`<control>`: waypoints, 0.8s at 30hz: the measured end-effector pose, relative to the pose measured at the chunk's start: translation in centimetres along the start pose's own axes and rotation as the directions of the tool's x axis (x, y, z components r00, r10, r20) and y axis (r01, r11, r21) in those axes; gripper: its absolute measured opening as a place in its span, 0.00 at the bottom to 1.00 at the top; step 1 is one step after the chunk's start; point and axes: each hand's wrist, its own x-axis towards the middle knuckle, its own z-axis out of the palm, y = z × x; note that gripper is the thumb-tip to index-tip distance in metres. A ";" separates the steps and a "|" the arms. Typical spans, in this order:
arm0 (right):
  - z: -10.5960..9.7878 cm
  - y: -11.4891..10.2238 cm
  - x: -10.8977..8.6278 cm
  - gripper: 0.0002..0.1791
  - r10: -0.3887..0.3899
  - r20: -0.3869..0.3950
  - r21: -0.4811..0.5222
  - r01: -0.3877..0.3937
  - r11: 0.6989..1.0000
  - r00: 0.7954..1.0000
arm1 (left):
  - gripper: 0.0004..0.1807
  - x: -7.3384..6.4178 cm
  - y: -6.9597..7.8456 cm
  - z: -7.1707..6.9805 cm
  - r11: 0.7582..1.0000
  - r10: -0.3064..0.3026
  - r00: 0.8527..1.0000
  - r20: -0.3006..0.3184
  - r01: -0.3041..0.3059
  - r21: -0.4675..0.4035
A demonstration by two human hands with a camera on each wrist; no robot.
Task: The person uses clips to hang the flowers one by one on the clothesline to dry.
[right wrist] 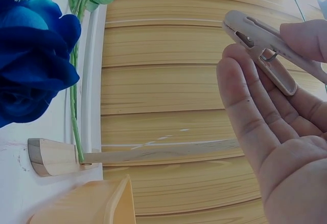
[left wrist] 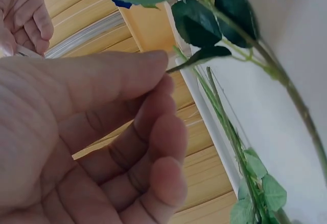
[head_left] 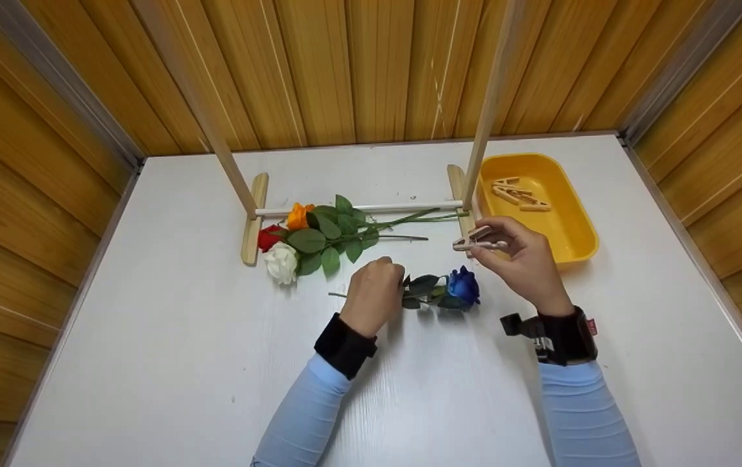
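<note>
Fingers, left hand [head_left: 373, 292]: thumb and forefinger pinch a leaf [left wrist: 207, 53] of the blue rose [head_left: 464, 287]. Fingers, right hand [head_left: 520, 263]: thumb set against the other fingers, gripping one clothespin [right wrist: 266, 39]. Clock positions read from mid-table, as I look on, twelve toward the slatted back wall [head_left: 384, 71].

Table [head_left: 150, 363]: white, under everything.

Frame [head_left: 491, 104]: wooden, two uprights, at twelve; white rod [head_left: 403, 208] low between its feet.

Basin [head_left: 565, 224]: yellow, at two, beside the frame's foot.

Roses, three: orange rose [head_left: 299, 216], red rose [head_left: 270, 238], white rose [head_left: 281, 263]; bunched at ten, stems running toward three.

Blue rose: near centre; bloom at three o'clock from the left hand, stem end at nine. Probably light, petals soft and easily crushed, stem springy but firm. Best held by bare stem; a leaf might bend or pull off.

Clothespins [head_left: 535, 206]: several in the basin. The held one likely light, hard, spring-stiff; best taken by the ends of its legs.
</note>
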 end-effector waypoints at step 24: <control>-0.2 -0.1 0.0 0.20 -0.012 -0.008 -0.013 0.012 1.000 1.000 | 0.08 -0.4 -2.6 -1.2 0.991 -0.110 0.987 0.119 0.118 -0.058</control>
